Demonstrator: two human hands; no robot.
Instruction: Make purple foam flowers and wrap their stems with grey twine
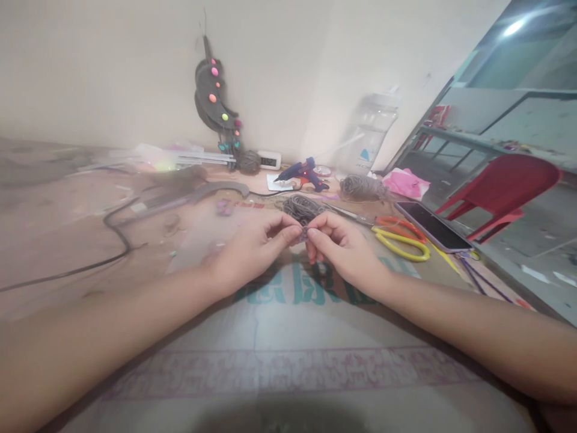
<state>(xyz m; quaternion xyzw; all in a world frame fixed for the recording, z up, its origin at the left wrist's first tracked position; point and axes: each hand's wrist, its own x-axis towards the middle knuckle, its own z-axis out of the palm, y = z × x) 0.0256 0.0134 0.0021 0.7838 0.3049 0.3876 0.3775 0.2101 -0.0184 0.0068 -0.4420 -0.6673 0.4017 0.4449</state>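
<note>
My left hand [265, 240] and my right hand [338, 243] meet fingertip to fingertip over the table. Between their pinched thumbs and forefingers is a small purplish-grey piece [304, 233], too small and blurred to name. Both hands are closed on it. Just behind the fingers lies a bundle of dark grey yarn [302, 207]. Scissors with yellow and orange handles [401, 243] rest to the right of my right hand, their blades pointing toward the yarn. Small purple bits [224, 207] lie beyond my left wrist.
A blue glue gun [297, 172] stands at the back, near a clear bottle [369, 135] and another grey yarn bundle [360, 186]. A phone [435, 225] lies by the right edge. A black cable [121, 240] crosses the left side. A dark crescent ornament [211, 96] hangs on the wall.
</note>
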